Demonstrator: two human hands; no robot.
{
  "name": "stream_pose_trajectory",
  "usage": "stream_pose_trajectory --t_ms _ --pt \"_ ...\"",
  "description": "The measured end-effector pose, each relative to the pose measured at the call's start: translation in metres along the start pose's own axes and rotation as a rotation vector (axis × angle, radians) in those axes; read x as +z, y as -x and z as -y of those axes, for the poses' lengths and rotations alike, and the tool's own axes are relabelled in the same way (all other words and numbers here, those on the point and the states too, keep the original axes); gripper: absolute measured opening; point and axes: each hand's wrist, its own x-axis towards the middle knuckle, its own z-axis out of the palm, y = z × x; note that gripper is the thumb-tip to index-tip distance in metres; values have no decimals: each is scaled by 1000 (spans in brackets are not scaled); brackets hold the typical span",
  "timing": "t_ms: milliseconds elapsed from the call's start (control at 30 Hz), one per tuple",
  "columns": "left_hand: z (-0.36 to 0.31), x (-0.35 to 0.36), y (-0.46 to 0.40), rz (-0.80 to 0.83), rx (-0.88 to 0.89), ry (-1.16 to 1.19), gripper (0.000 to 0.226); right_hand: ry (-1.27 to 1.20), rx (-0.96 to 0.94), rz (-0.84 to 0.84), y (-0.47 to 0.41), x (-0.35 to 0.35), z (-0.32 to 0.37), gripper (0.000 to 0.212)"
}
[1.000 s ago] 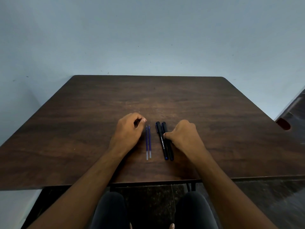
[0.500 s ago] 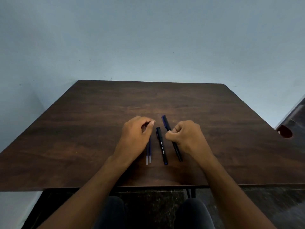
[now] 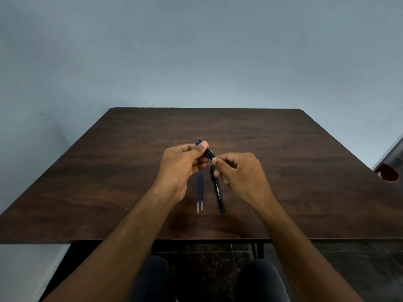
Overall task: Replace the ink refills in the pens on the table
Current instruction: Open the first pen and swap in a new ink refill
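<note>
Both hands hold one black pen [image 3: 209, 152] above the dark wooden table [image 3: 109, 171]. My left hand [image 3: 182, 165] grips its far end, thumb on top, and my right hand [image 3: 238, 173] pinches its near end. A second black pen [image 3: 218, 194] with white lettering lies on the table under my right fingers. Two blue refills [image 3: 200, 192] lie side by side just left of it, their far ends hidden by my left hand.
The table's near edge [image 3: 196, 240] runs just in front of my knees. A pale wall stands behind the table. A dark red object [image 3: 387, 174] sits past the table's right edge.
My right hand lifted one pen off the table and my left hand rose from the refills to take hold of its far end. The other pen and the refills stayed put.
</note>
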Motion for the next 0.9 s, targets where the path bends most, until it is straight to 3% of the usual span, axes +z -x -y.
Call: stream_pose_trajectory --t_ms 433,633,800,900 --pt "-10 1 -7 -79 -30 4 15 58 -41 -90 0 5 8 25" --pt "-3 -3 -9 -102 -65 56 16 152 -88 -105 3 17 15 44" --pt "1 -9 -12 -117 -79 121 16 287 -44 -30 1 25 21 29" --pt "-2 -13 -17 -167 -58 121 17 378 -36 -4 2 25 23 34"
